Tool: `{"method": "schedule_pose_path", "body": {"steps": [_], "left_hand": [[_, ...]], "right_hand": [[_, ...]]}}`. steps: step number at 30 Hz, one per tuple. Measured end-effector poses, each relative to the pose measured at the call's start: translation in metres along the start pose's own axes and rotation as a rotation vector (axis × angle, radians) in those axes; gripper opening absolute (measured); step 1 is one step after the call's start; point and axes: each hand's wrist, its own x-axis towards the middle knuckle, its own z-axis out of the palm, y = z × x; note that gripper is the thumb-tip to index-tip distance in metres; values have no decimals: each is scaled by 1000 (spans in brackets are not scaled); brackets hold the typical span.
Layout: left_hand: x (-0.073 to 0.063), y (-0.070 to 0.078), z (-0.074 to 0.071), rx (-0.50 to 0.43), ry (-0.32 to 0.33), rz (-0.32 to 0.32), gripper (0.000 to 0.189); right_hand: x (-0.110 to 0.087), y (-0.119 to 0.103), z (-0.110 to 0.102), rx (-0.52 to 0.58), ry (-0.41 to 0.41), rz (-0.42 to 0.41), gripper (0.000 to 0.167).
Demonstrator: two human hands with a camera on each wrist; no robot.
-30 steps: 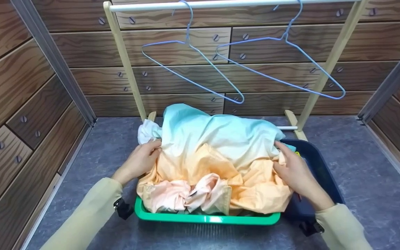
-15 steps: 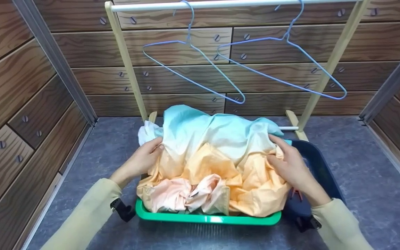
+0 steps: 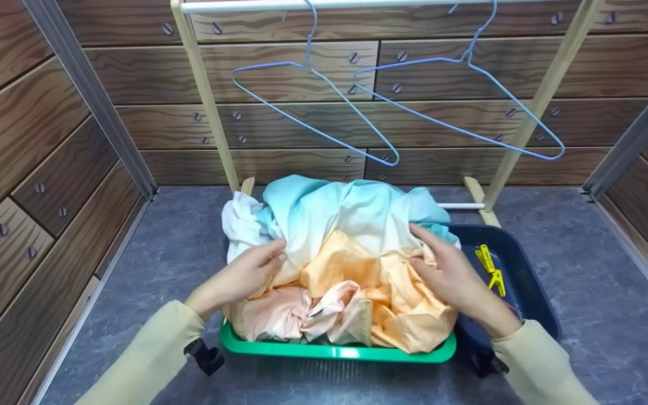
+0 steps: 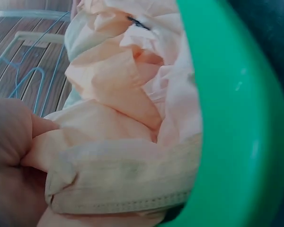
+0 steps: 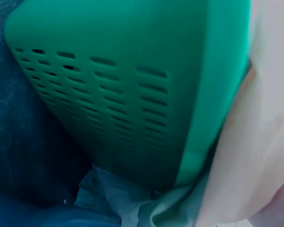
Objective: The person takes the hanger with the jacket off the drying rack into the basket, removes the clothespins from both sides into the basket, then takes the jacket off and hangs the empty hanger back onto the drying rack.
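Note:
A crumpled garment (image 3: pixel 346 214), teal fading through white and orange to pink, lies heaped over a green basket (image 3: pixel 335 352). My left hand (image 3: pixel 242 275) pinches its cloth at the left side; in the left wrist view that hand (image 4: pixel 9 156) grips the fabric beside a stitched hem (image 4: pixel 128 179). On the other side my right hand (image 3: pixel 453 273) holds the cloth between thumb and fingers. The right wrist view catches the basket's slotted wall (image 5: pixel 104 94), pale cloth (image 5: pixel 260 156) over its rim, and only a sliver of hand. A white cloth (image 3: pixel 241 222) bulges out behind my left hand.
A dark blue tray (image 3: pixel 538 292) stands right of the basket, holding yellow clothespins (image 3: pixel 486 259). Behind, two blue hangers (image 3: pixel 324 138) (image 3: pixel 462 132) hang from the white rod (image 3: pixel 391 5) of a wooden rack (image 3: pixel 206 101). Wood-patterned walls enclose the grey surface (image 3: pixel 183 247).
Both hands have moved inward toward each other, bunching the garment narrower. More of the white cloth at left and the yellow clothespins at right have come into sight.

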Motion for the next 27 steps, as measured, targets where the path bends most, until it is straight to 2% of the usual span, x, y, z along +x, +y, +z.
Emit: {"method": "schedule_pose_path", "body": {"steps": [3, 8, 11, 18, 22, 27], "left_hand": [[-2, 3, 5, 142, -20, 85, 11], [-5, 6, 14, 312, -73, 133, 13], [-6, 6, 17, 375, -131, 120, 14], [-6, 3, 25, 501, -260, 25, 14], [-3, -1, 30, 558, -285, -12, 13], [1, -5, 32, 556, -308, -28, 15]], "right_hand": [[-3, -2, 5, -46, -61, -12, 57], [-7, -5, 13, -113, -189, -36, 59], [-8, -7, 19, -203, -266, -33, 60], [-1, -8, 34, -368, -462, -30, 58], [4, -5, 42, -468, -522, -49, 55], [6, -4, 50, -553, -567, -43, 54]]}}
